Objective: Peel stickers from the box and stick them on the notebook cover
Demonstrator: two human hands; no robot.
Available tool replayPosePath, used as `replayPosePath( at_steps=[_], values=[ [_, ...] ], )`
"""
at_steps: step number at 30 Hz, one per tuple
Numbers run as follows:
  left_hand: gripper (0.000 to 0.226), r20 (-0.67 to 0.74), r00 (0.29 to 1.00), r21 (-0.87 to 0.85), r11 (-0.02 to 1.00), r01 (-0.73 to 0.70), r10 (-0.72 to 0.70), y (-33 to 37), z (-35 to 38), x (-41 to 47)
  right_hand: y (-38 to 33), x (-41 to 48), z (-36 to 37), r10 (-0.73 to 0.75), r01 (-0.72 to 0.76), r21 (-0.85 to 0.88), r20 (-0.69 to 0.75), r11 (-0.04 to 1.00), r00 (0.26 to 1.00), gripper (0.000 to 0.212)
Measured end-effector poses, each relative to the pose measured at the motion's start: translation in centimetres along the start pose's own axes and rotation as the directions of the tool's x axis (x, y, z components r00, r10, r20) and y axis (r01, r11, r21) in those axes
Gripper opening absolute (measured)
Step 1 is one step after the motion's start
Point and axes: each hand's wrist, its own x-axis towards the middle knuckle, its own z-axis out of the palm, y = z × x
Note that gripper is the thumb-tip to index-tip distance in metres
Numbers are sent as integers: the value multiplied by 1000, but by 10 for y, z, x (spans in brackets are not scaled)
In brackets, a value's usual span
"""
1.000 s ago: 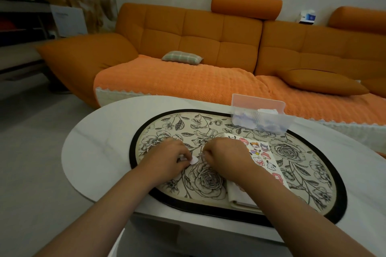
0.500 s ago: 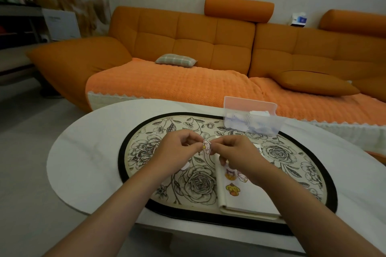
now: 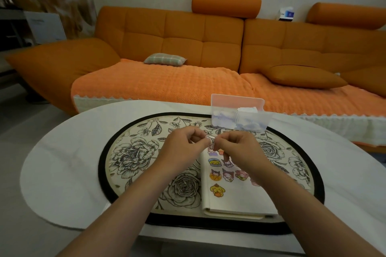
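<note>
Both my hands meet over the far end of the notebook [image 3: 236,198]; left hand [image 3: 183,148] and right hand [image 3: 236,148] each pinch one small sticker [image 3: 211,142] between thumb and curled fingers [image 3: 194,131], held in the air just above the cover. It is feather-light, floppy and tacky once bared, quick to crease or fold onto itself; I judge it best taken by the very rim, a nail working one corner. Whether the backing has parted I cannot tell; the piece is too small. The box [image 3: 238,119] sits beyond on the counter [image 3: 62,162], apart from my fingers.
</note>
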Motion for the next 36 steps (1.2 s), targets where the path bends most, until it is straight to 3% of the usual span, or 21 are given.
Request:
replayPosePath(
  at_steps=[12, 17, 21, 23, 25, 29, 32, 36],
  values=[
    [13, 15, 1000, 115, 993, 9, -10, 6, 22, 2, 16, 3, -11, -166, 143, -183, -114, 973, 980, 16],
    [14, 22, 1000, 119, 993, -18, 15, 8, 31, -1, 22, -1, -14, -299, 185, -473, -177, 861, 938, 9],
    [13, 20, 1000, 93, 996, -2, 0, 11, 35, -2, 23, -3, -12, -354, 198, -558, -186, 806, 916, 10],
    [14, 15, 1000, 74, 997, 4, -5, 11, 35, -2, 22, -3, -13, -320, 220, -440, -167, 871, 933, 11],
    [14, 8, 1000, 46, 999, 15, -15, 11, 32, -1, 18, -2, -15, -214, 194, -159, -116, 968, 970, 15],
    [12, 52, 999, -47, 999, 15, -13, 15, 26, 0, 13, -2, -24, -38, 36, 152, 12, 988, 999, 21],
    [11, 90, 996, -89, 996, 3, 5, 18, 25, -1, 14, -1, -27, 34, -46, 250, 55, 967, 998, 21],
    [12, 106, 994, -97, 995, -7, 17, 17, 26, 0, 13, -3, -29, 6, -16, 219, 49, 976, 999, 17]
  ],
)
